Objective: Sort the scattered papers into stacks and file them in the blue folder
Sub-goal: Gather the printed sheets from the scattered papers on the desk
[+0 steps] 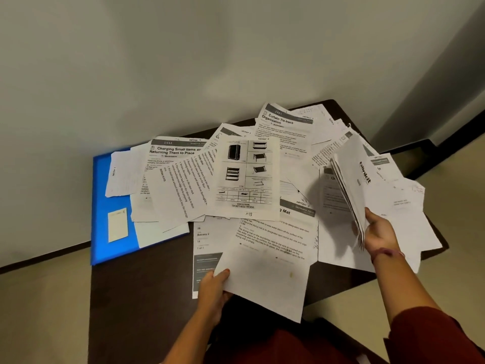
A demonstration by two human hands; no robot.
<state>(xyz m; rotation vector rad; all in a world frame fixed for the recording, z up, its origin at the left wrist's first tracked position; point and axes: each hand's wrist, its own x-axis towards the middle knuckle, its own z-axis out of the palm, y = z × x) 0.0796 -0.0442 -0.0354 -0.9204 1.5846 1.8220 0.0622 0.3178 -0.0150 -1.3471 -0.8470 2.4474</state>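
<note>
**Dark table, white papers, blue folder at frame left**

Plain pale wall and beige floor surround a dark brown table (147,298) pushed into the corner.

At lower centre, the left hand (214,290) pinches the near-left corner of a printed sheet (265,269), thumb on top, other fingers hidden beneath the paper. Its heading is mostly covered; only "Mat" can be read, above lines about a drying mat. At right, the right hand (380,232) grips the bottom edge of a bundle of papers (353,187) held on edge, fingers curled behind it; the outer sheet bears the word "blinkit" running sideways. A thin band circles that wrist, and dark red sleeves fill the bottom of the frame.

Outward from the hands, scattered papers (296,143) overlap across the middle of the table. Readable headings: "Charging Small Items an… Returning Them to Place" (cut off by an overlapping page) at centre left, "Curtain Tie-back Organization" at upper centre right, and an upside-down leaflet (246,174) of shelf-rack pictures with "VOCAL FOR LOCAL". A partly hidden sheet beside the left hand shows "Balcony 2" and "1 of 1". Smaller print is too blurred to read.

The blue folder (118,248) lies flat and closed at centre left, its right part buried under papers, with a pale label (117,225) whose writing is illegible.
</note>
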